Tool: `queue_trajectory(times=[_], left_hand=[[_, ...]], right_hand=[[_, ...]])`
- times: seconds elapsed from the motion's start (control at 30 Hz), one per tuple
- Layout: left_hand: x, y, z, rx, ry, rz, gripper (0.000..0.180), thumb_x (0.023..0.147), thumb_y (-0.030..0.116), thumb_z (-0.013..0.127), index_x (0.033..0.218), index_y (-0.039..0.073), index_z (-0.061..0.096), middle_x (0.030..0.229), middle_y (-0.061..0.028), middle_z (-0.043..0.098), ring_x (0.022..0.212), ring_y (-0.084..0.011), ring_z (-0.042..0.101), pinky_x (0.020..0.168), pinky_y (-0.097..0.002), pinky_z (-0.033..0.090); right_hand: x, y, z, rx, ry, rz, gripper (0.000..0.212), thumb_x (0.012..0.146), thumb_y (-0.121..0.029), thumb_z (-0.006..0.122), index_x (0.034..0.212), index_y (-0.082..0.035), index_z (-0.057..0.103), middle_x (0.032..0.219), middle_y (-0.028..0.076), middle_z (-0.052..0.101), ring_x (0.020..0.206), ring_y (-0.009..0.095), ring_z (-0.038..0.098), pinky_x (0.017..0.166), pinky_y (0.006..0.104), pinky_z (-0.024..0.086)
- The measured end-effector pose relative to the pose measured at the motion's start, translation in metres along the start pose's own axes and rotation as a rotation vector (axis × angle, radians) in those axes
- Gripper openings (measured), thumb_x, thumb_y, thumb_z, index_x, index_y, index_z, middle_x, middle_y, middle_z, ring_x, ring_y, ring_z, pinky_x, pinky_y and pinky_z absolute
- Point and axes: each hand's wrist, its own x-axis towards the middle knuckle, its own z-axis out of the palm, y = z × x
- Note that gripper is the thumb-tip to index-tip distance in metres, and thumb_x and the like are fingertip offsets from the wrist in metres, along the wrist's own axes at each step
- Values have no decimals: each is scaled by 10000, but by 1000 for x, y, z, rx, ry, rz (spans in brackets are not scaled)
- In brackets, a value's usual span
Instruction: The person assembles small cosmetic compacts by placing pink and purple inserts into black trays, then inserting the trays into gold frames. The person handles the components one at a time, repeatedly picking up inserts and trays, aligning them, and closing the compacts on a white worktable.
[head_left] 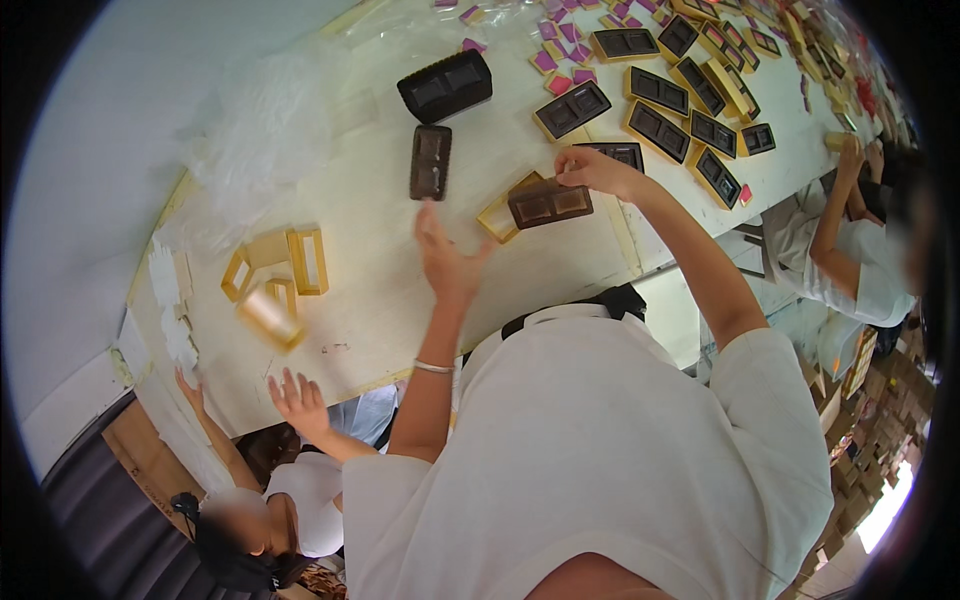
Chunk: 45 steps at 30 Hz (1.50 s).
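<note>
My right hand (600, 172) pinches the upper edge of a brown two-compartment plastic tray (550, 203). The tray sits tilted over a gold open box (495, 218) and hides part of it. My left hand (450, 262), slightly blurred, has its thumb and fingers apart with nothing in them. Its fingertips are close to the lower end of another brown tray (430, 165) lying on the table; I cannot tell if they touch. Beyond that tray is a thicker black stack of trays (446, 86).
Several gold boxes with dark trays (658, 132) cover the right side, with small purple pieces (560, 48) behind. Several gold frames (309, 262) lie at left beside a blurred gold piece (270, 318). A co-worker's hand (300, 402) is at the near left edge; another person (850, 240) works at right.
</note>
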Motion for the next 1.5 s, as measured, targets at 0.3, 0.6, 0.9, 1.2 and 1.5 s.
queue_trajectory(times=[0.3,0.6,0.9,1.2,1.5], left_hand=[[-4,7,41,92,-281,251,784,681,280,743,1336,97,352,1358,-176,325,1130,-355,455,888,-411,433],[4,7,32,41,-246,292,691,657,202,761,1260,98,441,1166,-151,435,1020,-332,517,804,-390,474],[-1,11,35,42,-240,245,631,664,161,752,1230,108,476,1163,-147,448,983,-342,542,781,-396,481],[1,10,33,23,-261,261,639,671,144,745,1242,78,464,1180,-162,435,1012,-343,526,800,-392,473],[5,20,23,133,-266,231,609,745,357,697,1231,77,460,1186,-143,426,978,-315,540,758,-385,481]], right_hand=[[33,-14,34,-333,-4,-127,322,784,-305,634,931,-28,558,845,140,591,802,264,572,703,348,454],[-2,30,58,-164,454,-464,193,738,-1,656,922,25,602,857,149,555,712,258,571,660,320,466],[-21,19,107,-21,826,-258,158,749,-41,659,886,33,634,833,154,581,692,289,585,631,343,468],[-2,19,98,609,615,65,177,755,-36,658,860,44,541,746,153,559,666,282,590,601,344,466],[-1,30,72,-156,487,164,392,710,-215,729,994,-70,502,859,141,570,802,300,595,720,371,484]])
